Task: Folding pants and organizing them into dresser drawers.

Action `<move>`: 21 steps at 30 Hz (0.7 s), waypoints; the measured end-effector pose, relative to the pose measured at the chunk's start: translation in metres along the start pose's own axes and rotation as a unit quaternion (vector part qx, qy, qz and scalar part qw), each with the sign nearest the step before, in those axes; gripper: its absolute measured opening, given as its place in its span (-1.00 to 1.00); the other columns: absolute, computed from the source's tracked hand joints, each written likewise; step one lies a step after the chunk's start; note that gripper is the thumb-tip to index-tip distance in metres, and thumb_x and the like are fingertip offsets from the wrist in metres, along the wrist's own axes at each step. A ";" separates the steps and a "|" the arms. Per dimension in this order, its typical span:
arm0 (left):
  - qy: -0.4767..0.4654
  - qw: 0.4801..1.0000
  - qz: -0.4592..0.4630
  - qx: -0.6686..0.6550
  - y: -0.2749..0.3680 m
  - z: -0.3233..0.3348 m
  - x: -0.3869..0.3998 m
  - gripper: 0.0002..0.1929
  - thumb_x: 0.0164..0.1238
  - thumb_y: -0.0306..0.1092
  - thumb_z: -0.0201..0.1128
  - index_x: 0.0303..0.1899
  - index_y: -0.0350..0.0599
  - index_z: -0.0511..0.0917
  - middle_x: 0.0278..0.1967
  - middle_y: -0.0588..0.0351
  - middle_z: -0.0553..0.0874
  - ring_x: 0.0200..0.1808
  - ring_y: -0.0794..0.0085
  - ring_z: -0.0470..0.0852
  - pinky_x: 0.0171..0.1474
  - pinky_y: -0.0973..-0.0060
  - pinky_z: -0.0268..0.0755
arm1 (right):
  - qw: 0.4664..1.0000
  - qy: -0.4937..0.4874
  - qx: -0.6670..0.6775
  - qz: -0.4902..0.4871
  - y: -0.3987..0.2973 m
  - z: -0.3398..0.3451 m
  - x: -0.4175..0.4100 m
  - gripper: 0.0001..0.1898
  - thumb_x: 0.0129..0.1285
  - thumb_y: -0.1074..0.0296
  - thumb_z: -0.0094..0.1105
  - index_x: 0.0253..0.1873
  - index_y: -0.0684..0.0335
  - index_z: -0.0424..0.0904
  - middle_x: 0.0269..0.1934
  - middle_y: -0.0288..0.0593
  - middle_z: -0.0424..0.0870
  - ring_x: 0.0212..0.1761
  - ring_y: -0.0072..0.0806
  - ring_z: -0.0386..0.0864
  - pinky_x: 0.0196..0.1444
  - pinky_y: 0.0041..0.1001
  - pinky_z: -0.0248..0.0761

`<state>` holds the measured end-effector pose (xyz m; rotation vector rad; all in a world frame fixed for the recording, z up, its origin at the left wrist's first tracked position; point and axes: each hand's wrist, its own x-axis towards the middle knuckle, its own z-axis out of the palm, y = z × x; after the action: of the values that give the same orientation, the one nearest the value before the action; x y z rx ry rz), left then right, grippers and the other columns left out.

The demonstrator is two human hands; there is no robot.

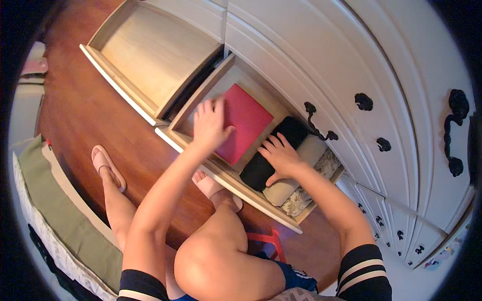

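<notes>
An open wooden drawer lies before me with a flat red rectangular item in its left part. My left hand, slightly blurred, is over the red item's left edge, fingers apart; whether it touches it, I cannot tell. Along the drawer's right part lie a rolled black cloth, a rolled beige cloth and a patterned cloth roll, side by side. My right hand rests with spread fingers on the black roll, its palm near the beige one.
Another open drawer with a bare wooden bottom stands at the upper left. White cabinet fronts with black handles rise behind. Below the drawers are my slippered feet, a red plastic stool and, at left, a green-covered edge.
</notes>
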<state>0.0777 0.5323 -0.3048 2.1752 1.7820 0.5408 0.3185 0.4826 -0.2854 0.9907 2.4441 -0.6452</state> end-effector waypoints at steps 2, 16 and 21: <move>-0.117 0.988 -0.070 -0.075 -0.019 0.004 0.009 -0.06 -0.21 -0.15 0.58 0.27 -0.16 0.22 0.07 -0.23 0.48 0.13 -0.12 0.44 0.14 0.15 0.37 | 1.000 0.020 0.005 -0.005 0.003 0.005 0.001 0.12 -0.46 -0.31 0.52 0.27 0.26 0.35 0.25 0.03 0.37 0.43 -0.05 0.14 0.51 -0.04 -0.22; -0.244 0.959 -0.127 -0.068 -0.004 0.024 -0.027 -0.05 -0.10 0.01 0.52 0.30 -0.20 0.18 0.13 -0.26 0.48 0.18 -0.06 0.47 0.19 0.11 0.36 | 0.959 0.279 0.043 0.006 -0.053 0.006 -0.018 -0.19 0.03 -0.06 0.36 0.34 0.23 0.30 0.36 0.09 0.23 0.41 0.06 0.17 0.37 -0.02 0.13; -0.107 0.985 -0.055 -0.120 0.003 -0.029 -0.057 -0.23 0.05 -0.19 0.39 0.30 -0.24 0.25 0.10 -0.31 0.52 0.14 -0.12 0.49 0.17 0.11 0.37 | 0.985 0.146 -0.013 0.087 -0.067 0.018 0.001 -0.11 0.14 -0.05 0.27 0.50 0.14 0.04 0.52 0.05 -0.07 0.52 0.10 -0.09 0.45 0.06 -0.10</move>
<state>0.0569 0.4752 -0.2837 1.8841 1.6204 0.4523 0.2725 0.4307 -0.2830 1.3541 2.5641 -0.4317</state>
